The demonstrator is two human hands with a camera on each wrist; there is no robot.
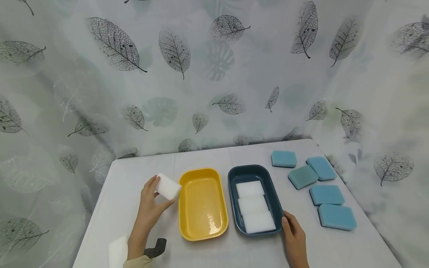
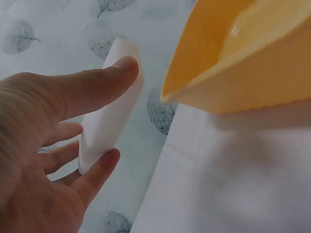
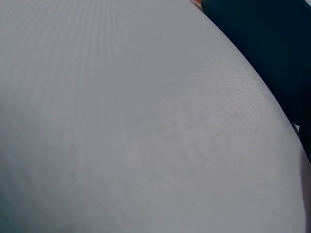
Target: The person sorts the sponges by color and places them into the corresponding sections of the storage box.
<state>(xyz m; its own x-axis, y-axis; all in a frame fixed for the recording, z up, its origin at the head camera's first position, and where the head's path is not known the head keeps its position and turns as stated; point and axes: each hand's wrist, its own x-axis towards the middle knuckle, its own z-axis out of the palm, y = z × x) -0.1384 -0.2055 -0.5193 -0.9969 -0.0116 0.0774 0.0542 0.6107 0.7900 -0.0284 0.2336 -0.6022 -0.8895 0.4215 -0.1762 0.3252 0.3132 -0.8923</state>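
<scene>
In the head view my left hand (image 1: 149, 206) holds a white sponge (image 1: 167, 186) between thumb and fingers, just left of the yellow tray (image 1: 203, 238). The left wrist view shows the thumb on one face of the white sponge (image 2: 109, 121) and fingertips at its other edges, beside the yellow tray's corner (image 2: 194, 92). My right hand (image 1: 295, 238) grips the lower right rim of a dark blue tray (image 1: 276, 203). Inside that tray, white sponges (image 1: 253, 204) lie in a column. The right wrist view catches mostly white cloth and the dark blue tray's wall (image 3: 262, 43).
Several blue sponges (image 1: 336, 217) lie along the table's right side. Another white sponge (image 1: 118, 253) lies at the lower left, partly hidden by my left forearm. A dark strap end (image 1: 157, 247) sticks out at the left wrist. Leaf-patterned cloth (image 1: 201, 74) hangs behind the table.
</scene>
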